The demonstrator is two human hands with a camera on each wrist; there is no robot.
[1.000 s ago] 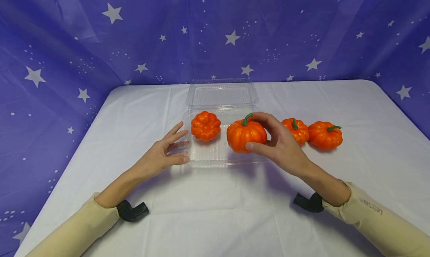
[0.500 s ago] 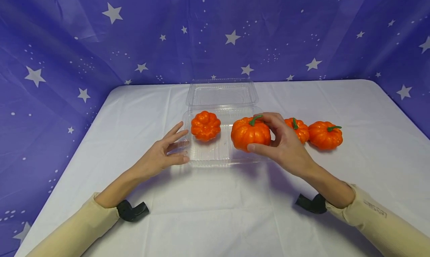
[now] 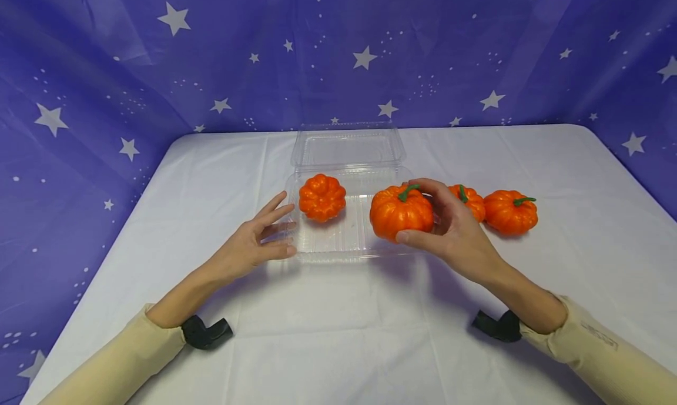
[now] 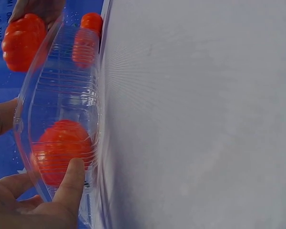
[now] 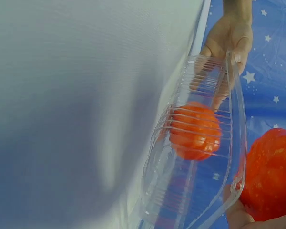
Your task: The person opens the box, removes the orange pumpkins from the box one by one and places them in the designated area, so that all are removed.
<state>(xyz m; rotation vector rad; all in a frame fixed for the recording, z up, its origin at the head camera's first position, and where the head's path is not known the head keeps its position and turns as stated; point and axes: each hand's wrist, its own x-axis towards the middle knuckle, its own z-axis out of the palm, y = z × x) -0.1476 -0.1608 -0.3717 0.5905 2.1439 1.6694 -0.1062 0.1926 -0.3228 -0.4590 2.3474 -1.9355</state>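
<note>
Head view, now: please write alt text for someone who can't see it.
A right hand grips a ribbed orange pumpkin with a green stem, raised at the right end of an open, clear plastic container holding another orange pumpkin. The left hand is open at the container's left end; two more orange pumpkins sit to the right on white cloth.

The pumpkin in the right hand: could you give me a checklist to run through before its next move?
1. Held pumpkin secure: ok, the right hand grips it between thumb and fingers.
2. Container open: ok, its lid lies back on the far side.
3. Room inside: ok, another pumpkin sits toward the left, with none resting in the right part.
4. Held pumpkin set down: not ok, it appears raised over the container's right end.
5. Container steadied: cannot tell; the left hand is at its left end, but how firmly it presses does not show.
</note>
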